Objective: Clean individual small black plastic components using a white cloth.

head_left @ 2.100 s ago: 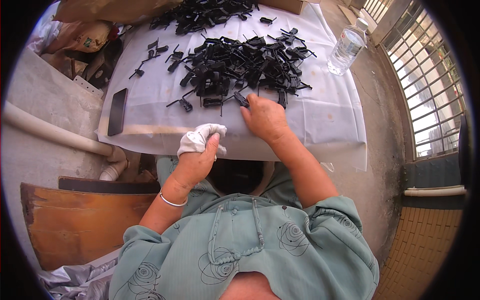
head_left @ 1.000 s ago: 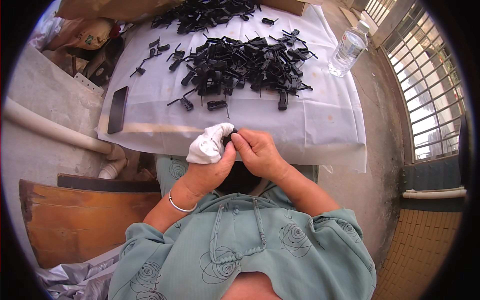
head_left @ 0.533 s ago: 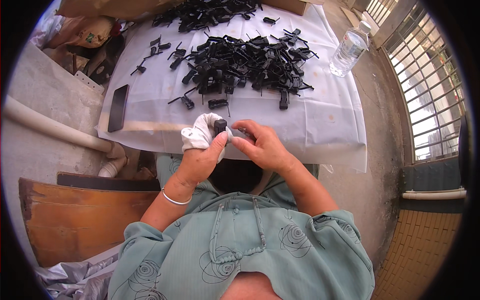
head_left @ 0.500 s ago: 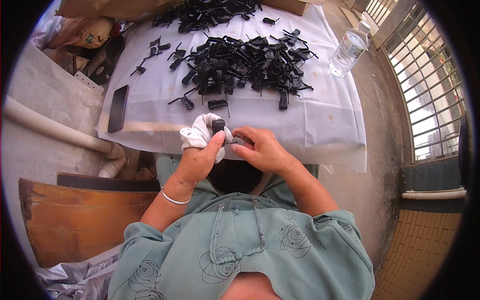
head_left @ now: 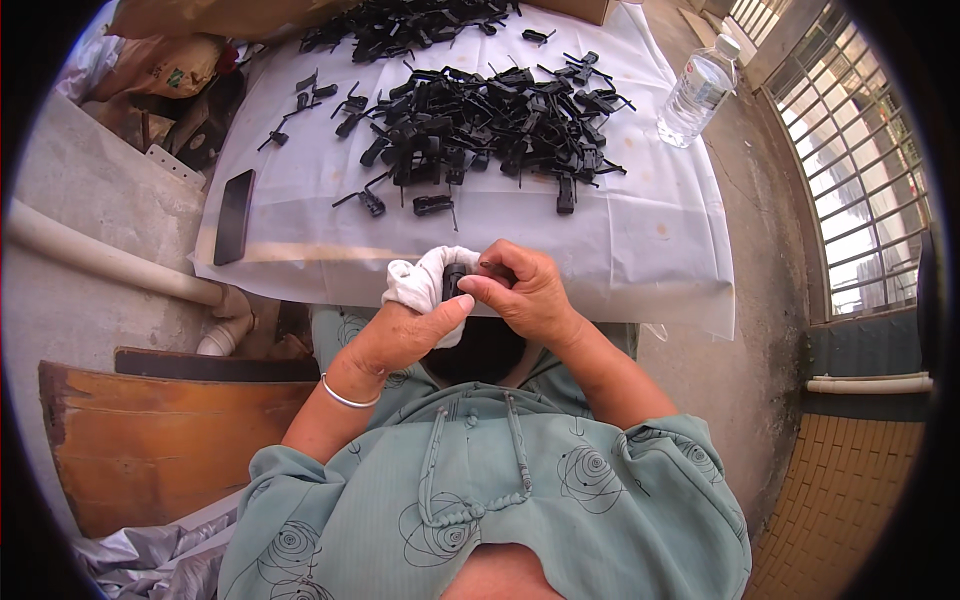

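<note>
At the table's near edge my left hand point(head_left: 412, 335) is closed around a bunched white cloth point(head_left: 412, 284) and a small black plastic part point(head_left: 454, 280), its thumb against the part. My right hand point(head_left: 525, 292) meets it from the right, with thumb and curled fingers pinched at the part's upper end. Whether the right fingers grip the part itself or something thin on it is hidden. Beyond the hands lies a heap of similar black plastic parts point(head_left: 490, 125), many with thin stems. One loose black part point(head_left: 433, 205) lies closest to my hands.
A white sheet covers the table point(head_left: 620, 240). A dark phone point(head_left: 235, 217) lies at its left edge, and a clear water bottle point(head_left: 697, 92) stands at the right. Another black heap point(head_left: 400, 25) is at the back, near a cardboard box point(head_left: 575, 8). A pipe point(head_left: 110, 255) runs along the left wall.
My left hand has shifted right with the cloth and black part. My right hand has moved slightly up and closed in, so both hands now meet at the part.
</note>
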`<state>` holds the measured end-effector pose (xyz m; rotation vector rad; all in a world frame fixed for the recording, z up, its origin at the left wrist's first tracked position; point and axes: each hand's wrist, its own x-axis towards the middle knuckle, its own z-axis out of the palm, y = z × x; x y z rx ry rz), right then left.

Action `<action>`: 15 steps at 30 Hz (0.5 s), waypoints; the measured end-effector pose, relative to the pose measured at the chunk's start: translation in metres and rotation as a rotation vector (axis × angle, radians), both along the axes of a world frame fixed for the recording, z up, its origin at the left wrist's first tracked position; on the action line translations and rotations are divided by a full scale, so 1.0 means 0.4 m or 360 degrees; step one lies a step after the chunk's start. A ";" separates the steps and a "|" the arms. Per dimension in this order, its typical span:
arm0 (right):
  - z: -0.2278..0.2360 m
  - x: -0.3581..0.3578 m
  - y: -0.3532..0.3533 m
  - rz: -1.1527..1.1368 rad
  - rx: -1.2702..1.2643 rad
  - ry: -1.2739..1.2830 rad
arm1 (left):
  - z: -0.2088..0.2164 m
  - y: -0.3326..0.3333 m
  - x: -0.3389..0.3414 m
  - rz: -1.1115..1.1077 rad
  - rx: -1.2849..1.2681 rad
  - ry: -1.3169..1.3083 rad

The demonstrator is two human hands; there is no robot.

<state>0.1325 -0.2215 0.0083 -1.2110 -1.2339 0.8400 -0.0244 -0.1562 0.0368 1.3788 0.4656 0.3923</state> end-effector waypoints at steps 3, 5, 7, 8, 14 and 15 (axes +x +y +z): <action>-0.003 -0.013 -0.003 -0.0072 0.0062 -0.0037 | -0.001 0.004 -0.008 -0.0095 -0.0420 -0.0029; 0.017 -0.019 -0.005 -0.0035 -0.0198 -0.0093 | -0.009 0.003 -0.011 -0.0027 -0.0297 0.0031; 0.020 -0.010 -0.006 0.0004 -0.0197 -0.0135 | -0.007 -0.004 -0.008 0.0078 -0.0210 0.0041; 0.021 -0.006 -0.006 0.0041 -0.0194 -0.0178 | -0.006 -0.006 -0.005 0.0182 -0.0121 0.0052; 0.020 -0.006 0.005 0.0283 -0.0184 -0.0441 | -0.015 -0.014 0.008 0.0291 0.0760 0.0308; 0.014 -0.012 0.007 0.0279 -0.0185 -0.0441 | -0.020 -0.015 0.009 0.0287 0.0760 0.0307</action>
